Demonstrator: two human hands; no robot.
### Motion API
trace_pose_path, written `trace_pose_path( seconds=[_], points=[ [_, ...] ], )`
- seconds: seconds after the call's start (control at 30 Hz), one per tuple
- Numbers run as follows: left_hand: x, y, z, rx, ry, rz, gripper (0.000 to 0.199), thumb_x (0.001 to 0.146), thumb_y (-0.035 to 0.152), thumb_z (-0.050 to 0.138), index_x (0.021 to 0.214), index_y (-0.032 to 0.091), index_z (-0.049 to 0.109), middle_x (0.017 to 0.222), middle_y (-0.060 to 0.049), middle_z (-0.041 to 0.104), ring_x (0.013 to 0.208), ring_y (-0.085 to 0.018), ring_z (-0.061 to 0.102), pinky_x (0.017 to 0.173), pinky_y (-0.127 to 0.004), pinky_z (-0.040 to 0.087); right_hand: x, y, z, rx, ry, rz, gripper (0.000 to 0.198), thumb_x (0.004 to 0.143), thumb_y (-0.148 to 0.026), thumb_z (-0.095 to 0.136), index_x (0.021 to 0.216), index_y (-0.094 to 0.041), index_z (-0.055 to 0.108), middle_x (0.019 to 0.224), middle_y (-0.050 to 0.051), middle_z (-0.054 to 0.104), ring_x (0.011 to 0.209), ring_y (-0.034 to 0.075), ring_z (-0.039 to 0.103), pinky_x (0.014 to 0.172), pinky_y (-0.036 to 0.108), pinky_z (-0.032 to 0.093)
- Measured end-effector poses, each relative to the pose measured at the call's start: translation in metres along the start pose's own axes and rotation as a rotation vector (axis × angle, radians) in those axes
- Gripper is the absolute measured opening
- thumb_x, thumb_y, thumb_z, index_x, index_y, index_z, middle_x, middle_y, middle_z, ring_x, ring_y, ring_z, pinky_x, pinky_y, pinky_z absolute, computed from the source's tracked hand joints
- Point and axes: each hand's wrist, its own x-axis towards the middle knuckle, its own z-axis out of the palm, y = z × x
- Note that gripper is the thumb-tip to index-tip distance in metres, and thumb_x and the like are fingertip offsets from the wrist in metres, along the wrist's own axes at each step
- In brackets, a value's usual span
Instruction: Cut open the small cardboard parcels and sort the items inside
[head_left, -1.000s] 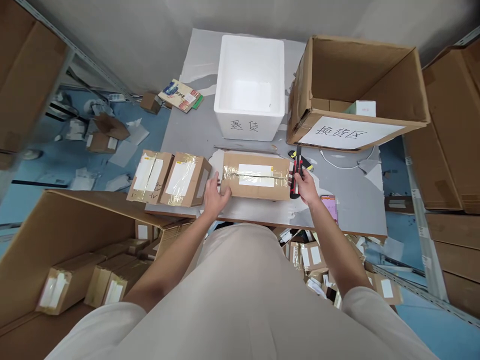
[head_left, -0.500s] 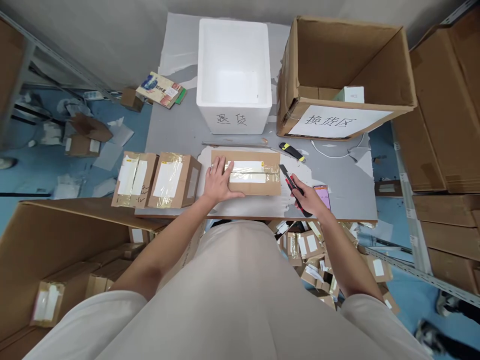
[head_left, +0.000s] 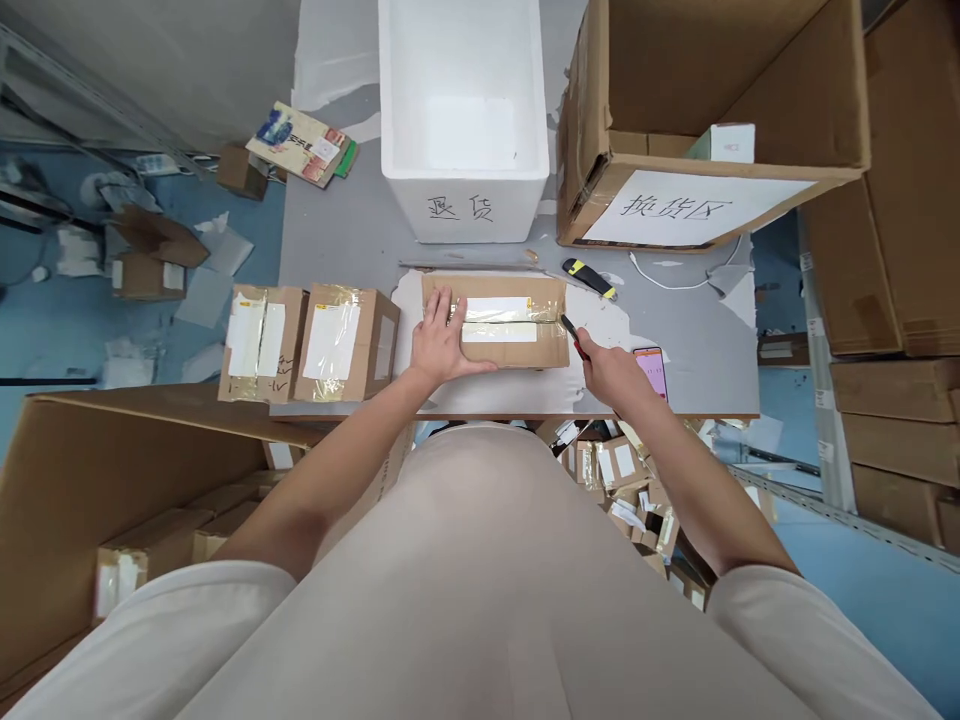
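Observation:
A taped cardboard box (head_left: 514, 352) with white labels lies flat near the front of the grey table. My left hand (head_left: 440, 345) rests spread on its left end, holding nothing. In my right hand (head_left: 609, 372) is a black and red utility knife (head_left: 574, 337), gripped with the fingers wrapped round it. The knife's tip meets the right end of the box, at the taped middle seam. Most of the handle is hidden by my hand. A phone (head_left: 650, 371) with a lit pink screen lies just right of that hand.
Two taped boxes, one (head_left: 261, 343) beside another (head_left: 345, 343), stand at the table's left. Behind are a white foam box (head_left: 465, 212) and a large open carton (head_left: 694, 208). A yellow-black cutter (head_left: 590, 278), a white cable (head_left: 671, 287) and books (head_left: 300, 143) lie around.
My right hand has turned and brought the knife tip to the box's right end. My left hand stays on the box. The whole view has shifted slightly as the camera moved.

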Motion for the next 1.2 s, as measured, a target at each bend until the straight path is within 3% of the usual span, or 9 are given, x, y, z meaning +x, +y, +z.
trace_pose_path(
  seconds=[0.23, 0.4, 0.57, 0.7, 0.77, 0.87, 1.03, 1.13, 1.2],
  points=[
    [-0.001, 0.003, -0.005, 0.014, -0.071, -0.004, 0.13, 0.054, 0.089, 0.052, 0.152, 0.014, 0.013, 0.159, -0.018, 0.008, 0.145, -0.042, 0.005, 0.101, -0.054, 0.038, -0.013, -0.004, 0.002, 0.018, 0.002, 0.018, 0.06, 0.092, -0.018, 0.034, 0.151, -0.01, 0.021, 0.093, 0.017, 0.07, 0.086, 0.03, 0.065, 0.073, 0.034, 0.044],
    [-0.001, 0.003, -0.005, 0.008, -0.094, -0.018, 0.129, 0.056, 0.088, 0.053, 0.153, 0.016, 0.008, 0.16, -0.016, 0.004, 0.145, -0.041, 0.001, 0.103, -0.055, 0.036, -0.021, -0.013, 0.017, 0.054, 0.004, 0.063, 0.061, 0.094, -0.02, 0.033, 0.152, -0.01, 0.016, 0.095, 0.017, 0.071, 0.086, 0.029, 0.064, 0.076, 0.035, 0.044],
    [-0.002, 0.004, -0.007, 0.003, -0.108, -0.031, 0.129, 0.056, 0.087, 0.054, 0.153, 0.017, 0.006, 0.16, -0.016, 0.002, 0.146, -0.039, -0.002, 0.107, -0.056, 0.029, -0.041, -0.013, 0.052, 0.08, -0.194, 0.097, 0.058, 0.093, -0.02, 0.037, 0.15, -0.018, 0.026, 0.101, 0.018, 0.069, 0.089, 0.029, 0.066, 0.073, 0.033, 0.044],
    [-0.003, 0.002, -0.005, -0.014, -0.071, -0.019, 0.125, 0.058, 0.085, 0.055, 0.153, 0.017, 0.009, 0.159, -0.018, 0.007, 0.146, -0.04, 0.0, 0.11, -0.062, 0.016, -0.057, 0.012, 0.088, 0.187, 0.003, 0.3, 0.061, 0.096, -0.031, 0.028, 0.153, -0.016, 0.011, 0.098, 0.018, 0.068, 0.082, 0.028, 0.065, 0.069, 0.034, 0.045],
    [-0.004, -0.001, -0.002, -0.033, 0.014, 0.009, 0.121, 0.06, 0.083, 0.055, 0.152, 0.016, 0.014, 0.158, -0.021, 0.013, 0.145, -0.042, 0.005, 0.11, -0.065, 0.01, -0.044, 0.024, 0.106, 0.245, 0.121, 0.34, 0.064, 0.095, -0.03, 0.025, 0.153, -0.009, 0.006, 0.101, 0.02, 0.065, 0.085, 0.03, 0.064, 0.07, 0.037, 0.046],
    [-0.009, -0.005, 0.008, -0.06, 0.134, 0.102, 0.106, 0.065, 0.079, 0.056, 0.147, 0.018, 0.031, 0.154, -0.02, 0.025, 0.144, -0.042, 0.014, 0.111, -0.065, 0.005, 0.001, 0.03, 0.133, 0.318, 0.181, 0.392, 0.068, 0.09, -0.021, 0.031, 0.151, -0.001, 0.007, 0.108, 0.025, 0.059, 0.086, 0.03, 0.062, 0.074, 0.039, 0.046],
    [-0.028, 0.003, 0.031, -0.091, 0.155, 0.274, 0.055, 0.087, 0.057, 0.047, 0.131, 0.024, 0.054, 0.139, -0.013, 0.052, 0.136, -0.032, 0.039, 0.114, -0.054, 0.017, 0.063, 0.024, 0.173, 0.326, 0.189, 0.427, 0.068, 0.081, -0.011, 0.038, 0.148, -0.007, 0.026, 0.113, 0.026, 0.051, 0.097, 0.03, 0.056, 0.079, 0.043, 0.046],
    [-0.038, 0.013, 0.042, -0.129, 0.187, 0.242, 0.047, 0.094, 0.045, 0.039, 0.13, 0.019, 0.054, 0.134, -0.014, 0.056, 0.131, -0.028, 0.045, 0.111, -0.047, 0.027, 0.07, 0.03, 0.169, 0.342, 0.253, 0.377, 0.062, 0.085, -0.02, 0.043, 0.145, -0.008, 0.032, 0.125, 0.03, 0.044, 0.111, 0.035, 0.05, 0.085, 0.051, 0.044],
    [-0.04, 0.018, 0.046, -0.158, 0.204, 0.225, 0.048, 0.095, 0.044, 0.037, 0.131, 0.017, 0.054, 0.133, -0.014, 0.057, 0.131, -0.028, 0.046, 0.109, -0.046, 0.031, 0.071, 0.032, 0.144, 0.342, 0.392, 0.296, 0.063, 0.088, -0.031, 0.042, 0.145, -0.008, 0.03, 0.136, 0.031, 0.036, 0.123, 0.037, 0.041, 0.093, 0.054, 0.039]
  ],
)
